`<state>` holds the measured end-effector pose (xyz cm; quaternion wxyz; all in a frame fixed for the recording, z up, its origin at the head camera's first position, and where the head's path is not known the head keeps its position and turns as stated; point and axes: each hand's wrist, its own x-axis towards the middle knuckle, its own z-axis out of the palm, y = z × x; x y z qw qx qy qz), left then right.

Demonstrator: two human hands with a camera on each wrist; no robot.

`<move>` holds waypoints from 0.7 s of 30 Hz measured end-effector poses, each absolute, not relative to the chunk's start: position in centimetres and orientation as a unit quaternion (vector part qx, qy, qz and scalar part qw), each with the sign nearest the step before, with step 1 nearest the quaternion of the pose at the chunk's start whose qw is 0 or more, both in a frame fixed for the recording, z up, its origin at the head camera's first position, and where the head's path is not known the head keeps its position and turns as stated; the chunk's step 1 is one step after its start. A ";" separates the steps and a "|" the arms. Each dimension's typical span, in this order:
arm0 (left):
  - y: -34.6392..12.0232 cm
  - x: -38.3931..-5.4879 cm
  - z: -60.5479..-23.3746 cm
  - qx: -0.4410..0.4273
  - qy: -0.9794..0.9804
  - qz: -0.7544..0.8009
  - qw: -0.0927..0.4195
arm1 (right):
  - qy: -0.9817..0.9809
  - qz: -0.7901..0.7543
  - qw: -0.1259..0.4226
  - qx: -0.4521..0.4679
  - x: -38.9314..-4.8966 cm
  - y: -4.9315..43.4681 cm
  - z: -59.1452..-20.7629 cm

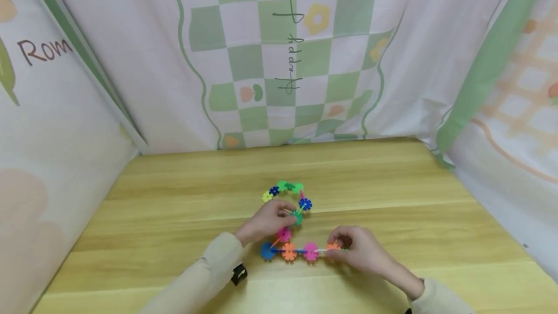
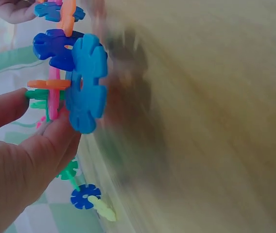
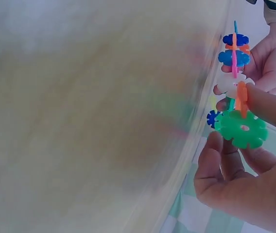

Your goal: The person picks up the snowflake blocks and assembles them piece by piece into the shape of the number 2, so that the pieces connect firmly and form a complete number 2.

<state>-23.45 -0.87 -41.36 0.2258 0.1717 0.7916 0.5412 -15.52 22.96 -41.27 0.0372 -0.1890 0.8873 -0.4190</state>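
Observation:
A chain of interlocking plastic snowflake discs curves above the wooden table, its far loop holding a yellow disc [image 1: 267, 196] and green discs [image 1: 282, 186]. At the middle my left hand [image 1: 266, 219] pinches the chain beside a green disc [image 1: 297, 217] and a pink disc [image 1: 284, 234]. From the blue corner disc [image 1: 268, 251], the near row runs right through an orange disc [image 1: 289, 251] and a pink one. My right hand [image 1: 364, 251] pinches the row's right end, where the right wrist view shows an orange disc [image 3: 242, 99] and a green disc [image 3: 245, 128]. Fingers hide part of both grips.
The wooden table [image 1: 183, 183] extends around the chain on all sides. Patterned cloth [image 1: 279, 62] hangs along its back edge, with more cloth at the left and right. A black strap piece [image 1: 239, 274] shows at the left sleeve.

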 end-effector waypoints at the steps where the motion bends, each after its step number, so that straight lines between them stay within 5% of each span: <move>1: -0.8 -23.4 -41.3 0.170 0.795 0.538 0.223 | 0.889 -0.414 0.036 -0.194 -15.5 23.0 -41.3; 21: -0.3 -22.9 -42.6 0.180 0.841 0.484 0.163 | 0.895 -0.381 0.065 -0.222 -15.6 23.2 -41.7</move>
